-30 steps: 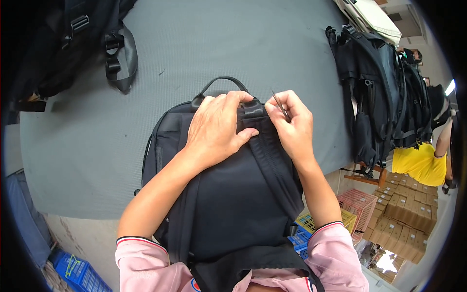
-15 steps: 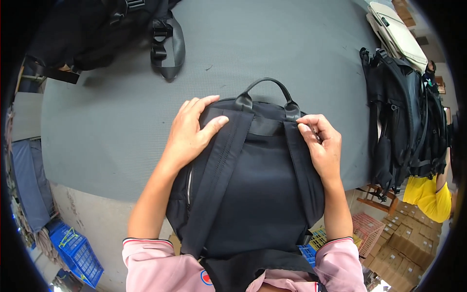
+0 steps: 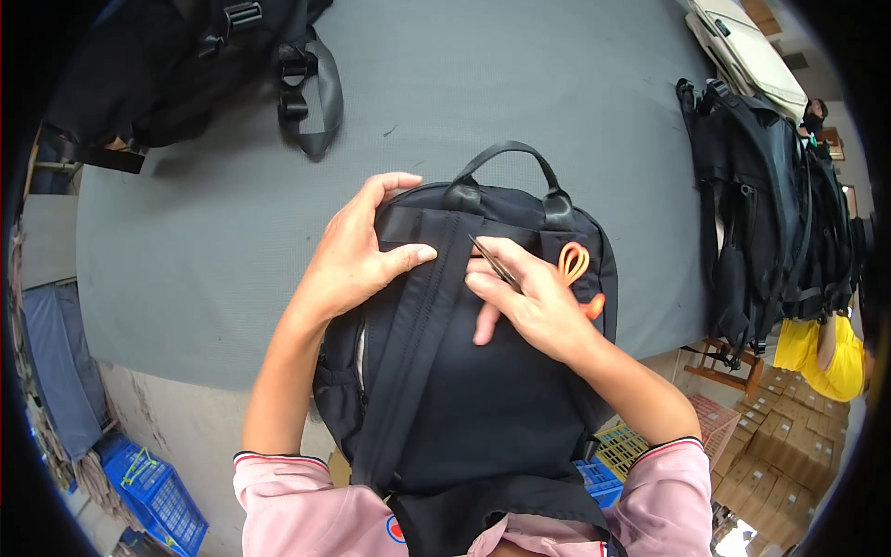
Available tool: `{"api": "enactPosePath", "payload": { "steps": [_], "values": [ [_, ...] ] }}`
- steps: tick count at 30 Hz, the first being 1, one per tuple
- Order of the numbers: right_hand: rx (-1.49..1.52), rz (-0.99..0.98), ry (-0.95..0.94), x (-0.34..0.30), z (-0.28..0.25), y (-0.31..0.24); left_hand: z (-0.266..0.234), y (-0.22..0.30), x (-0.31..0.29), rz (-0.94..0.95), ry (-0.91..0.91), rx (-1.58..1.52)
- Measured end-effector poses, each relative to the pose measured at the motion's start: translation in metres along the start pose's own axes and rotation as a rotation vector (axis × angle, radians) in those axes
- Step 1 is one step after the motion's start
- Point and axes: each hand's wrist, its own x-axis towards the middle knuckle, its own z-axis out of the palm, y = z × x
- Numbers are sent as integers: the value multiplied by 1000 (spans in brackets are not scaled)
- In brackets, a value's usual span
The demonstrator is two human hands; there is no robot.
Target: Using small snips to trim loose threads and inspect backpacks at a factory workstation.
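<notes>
A black backpack [image 3: 501, 390] stands in front of me with its back panel and shoulder straps facing me, its upper part against the grey table. The carry handle [image 3: 509, 148] arches up from its top. My left hand [image 3: 357, 251] grips its upper left corner, thumb on the left strap [image 3: 418, 325] and fingers over the top edge. In my right hand [image 3: 534, 302] is a pair of scissors [image 3: 574, 263] with orange handle loops. The dark blades point up and left, with their tip close to the left strap near its top end.
The grey table [image 3: 213, 241] spreads out beyond the backpack. Another black bag [image 3: 186, 65] with a webbing strap lies at the far left. Several black backpacks [image 3: 756, 204] and a cream bag [image 3: 752, 56] stand on the right. Blue crate [image 3: 153, 487] and cartons [image 3: 780, 446] sit below.
My right hand has moved left from the right strap to the left strap's upper end, and the scissors now show in it. My left hand keeps its hold on the backpack.
</notes>
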Motion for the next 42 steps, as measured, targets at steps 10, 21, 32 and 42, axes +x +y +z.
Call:
{"api": "enactPosePath", "payload": {
  "steps": [10, 21, 32, 42],
  "values": [
    [370, -201, 172, -12, 40, 13, -4, 23, -3, 589, -80, 384],
    [-426, -599, 288, -54, 50, 66, 9, 33, -55, 477, -241, 459],
    [-794, -445, 450, -103, 29, 25, 55, 10, -70, 610, 259, 484],
    [-870, -677, 552, -73, 26, 20, 54, 13, -67, 530, 199, 478]
  ]
}}
